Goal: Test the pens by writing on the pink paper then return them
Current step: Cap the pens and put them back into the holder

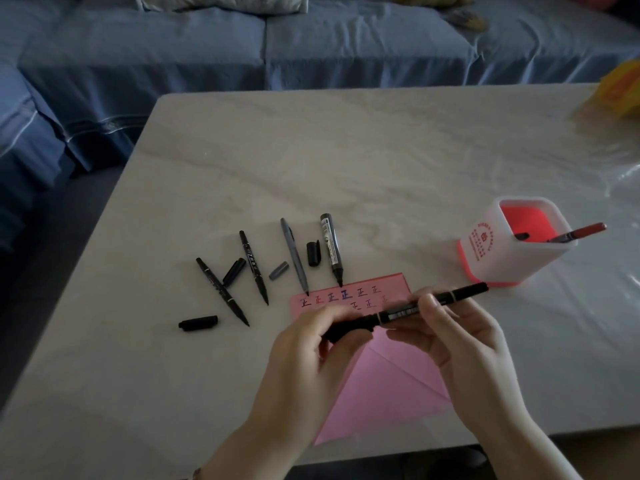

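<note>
Head view. A slim black marker pen with white rings is held level above the pale marble-patterned desk by both hands. The left hand has its fingers curled round the pen's left end. The right hand pinches the barrel near its middle between thumb and fingers. Whether the pen is capped cannot be told.

The pink paper sheet lies on the desk under the hands, reaching the near edge. Small written characters in several inks run in two rows along its far strip.

Left of and beyond the paper lie four uncapped pens:
- two thin black pens;
- a grey pen and a thick black marker, both with tips at the paper's far edge.

Four loose caps lie among them: three black caps and one grey cap.

A square white pen holder with red lining and base stands right of the paper. A red pen leans out of it.
</note>
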Action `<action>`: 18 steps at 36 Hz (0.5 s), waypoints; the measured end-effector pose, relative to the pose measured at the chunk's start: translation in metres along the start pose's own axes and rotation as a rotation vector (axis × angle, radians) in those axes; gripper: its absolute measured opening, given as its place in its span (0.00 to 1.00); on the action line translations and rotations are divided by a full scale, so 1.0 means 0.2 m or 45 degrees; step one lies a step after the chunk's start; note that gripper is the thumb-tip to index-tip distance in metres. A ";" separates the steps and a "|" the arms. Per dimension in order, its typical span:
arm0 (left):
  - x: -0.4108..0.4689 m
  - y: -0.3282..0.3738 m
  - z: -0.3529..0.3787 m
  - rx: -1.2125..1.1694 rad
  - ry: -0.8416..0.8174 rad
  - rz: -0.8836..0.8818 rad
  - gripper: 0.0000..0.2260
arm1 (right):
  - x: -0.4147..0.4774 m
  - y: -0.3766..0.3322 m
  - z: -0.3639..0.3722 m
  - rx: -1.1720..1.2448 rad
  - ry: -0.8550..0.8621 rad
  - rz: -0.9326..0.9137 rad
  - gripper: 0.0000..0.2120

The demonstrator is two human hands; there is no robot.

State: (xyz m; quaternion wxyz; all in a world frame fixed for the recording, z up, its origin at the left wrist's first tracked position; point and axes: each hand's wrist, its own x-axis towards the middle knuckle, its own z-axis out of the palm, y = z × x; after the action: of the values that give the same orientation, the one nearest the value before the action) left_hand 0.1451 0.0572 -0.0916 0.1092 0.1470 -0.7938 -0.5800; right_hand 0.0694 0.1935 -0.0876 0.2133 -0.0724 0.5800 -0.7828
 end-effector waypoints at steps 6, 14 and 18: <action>0.01 0.01 -0.01 0.029 -0.065 -0.019 0.07 | -0.02 0.03 -0.01 0.072 -0.017 -0.017 0.22; 0.06 0.02 -0.05 -0.395 -0.453 -0.556 0.09 | -0.03 0.05 -0.05 0.037 -0.069 -0.014 0.20; 0.10 -0.04 0.01 0.054 -0.472 -0.312 0.06 | 0.00 0.07 -0.11 -0.035 -0.007 0.146 0.22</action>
State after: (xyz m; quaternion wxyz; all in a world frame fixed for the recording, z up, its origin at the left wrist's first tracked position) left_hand 0.1270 0.0488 -0.0995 -0.1130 0.1355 -0.7886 -0.5891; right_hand 0.0648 0.2101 -0.1074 0.2583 -0.0441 0.5934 -0.7611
